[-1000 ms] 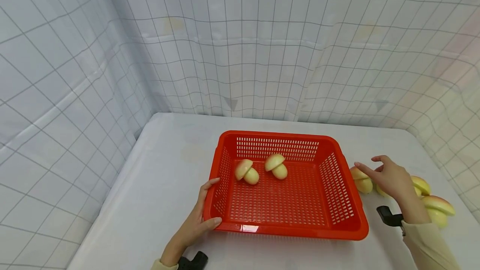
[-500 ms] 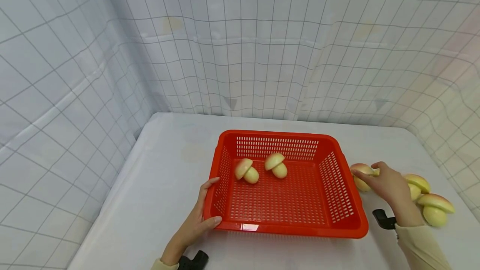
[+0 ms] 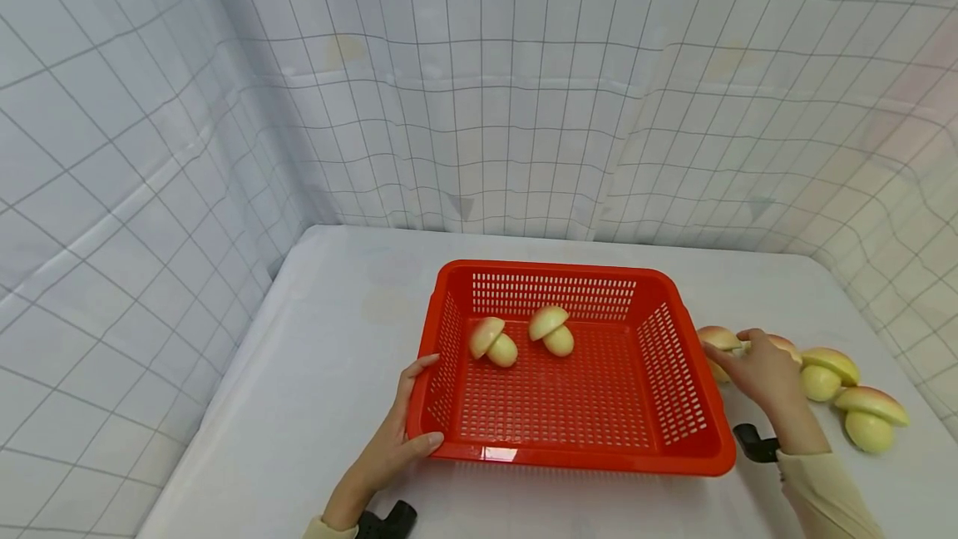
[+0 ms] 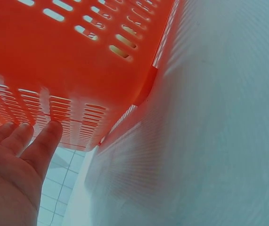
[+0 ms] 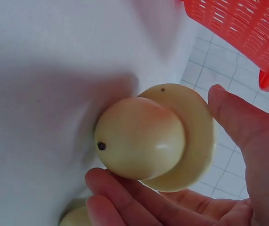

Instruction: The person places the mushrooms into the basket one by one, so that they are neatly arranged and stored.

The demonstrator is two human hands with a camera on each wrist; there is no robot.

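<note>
My left hand [image 3: 389,439] holds the near left corner of a red plastic basket [image 3: 584,461], thumb over the rim. In the left wrist view its fingers [image 4: 44,143] lie along the basket's outer slotted wall. Two pale yellow mushrooms [image 3: 503,351] [image 3: 550,323] with pinkish caps lie inside, toward the left. Just beyond the right side of the basket, my right hand [image 3: 771,368] pinches another mushroom [image 5: 141,139]. Seen from the right wrist, the thumb meets the edge of its cap, and the other fingers curl beneath the stem.
Several more mushrooms [image 3: 868,418] [image 3: 821,381] sit in a row right of my right hand, one partly behind it. A white cloth covers the table [image 3: 299,373]. White grid-patterned curtains [image 3: 524,106] hang behind and at both sides.
My right hand has moved left and down to the mushroom nearest the basket, its thumb and fingers closing round it. My left hand, the basket and the mushrooms inside stay put.
</note>
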